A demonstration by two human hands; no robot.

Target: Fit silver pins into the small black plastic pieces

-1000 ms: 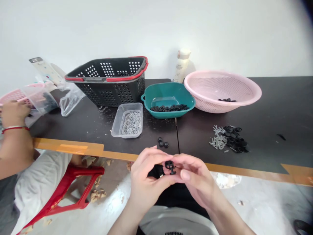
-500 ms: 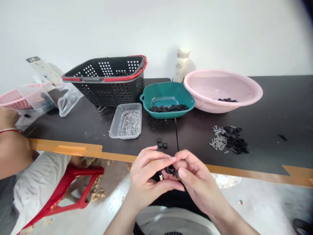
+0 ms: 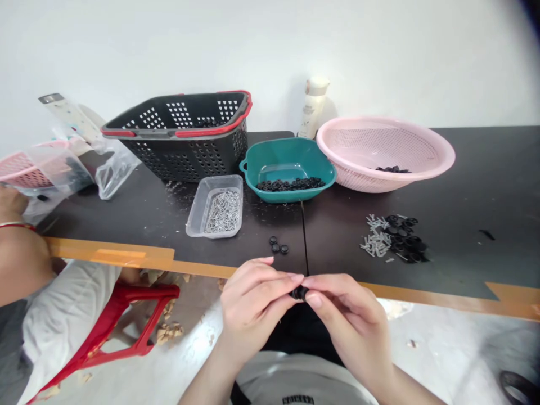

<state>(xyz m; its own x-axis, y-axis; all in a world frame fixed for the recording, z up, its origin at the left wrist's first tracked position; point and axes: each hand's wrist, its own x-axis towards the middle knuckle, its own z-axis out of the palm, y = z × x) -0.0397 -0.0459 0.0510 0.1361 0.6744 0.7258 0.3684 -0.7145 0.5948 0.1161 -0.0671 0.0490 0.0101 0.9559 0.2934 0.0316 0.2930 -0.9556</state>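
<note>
Grip, left hand [image 3: 252,306], right hand [image 3: 350,318], black part [image 3: 299,292] pinched (axis hidden)

Nothing legible: white bottle label [image 3: 313,109], shirt lettering [image 3: 297,400] too blurred.

And here we've got a plain white wall [image 3: 270,50] rising behind a long dark tabletop [image 3: 472,169] edged in orange tape [image 3: 422,293], a red plastic stool [image 3: 126,292] below, on a pale floor [image 3: 447,349] scattered with tan scraps [image 3: 169,333]!

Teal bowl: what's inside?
The teal bowl holds a patch of small black rings, with bare bowl floor beside them. The floor beneath the rings is covered.
</note>
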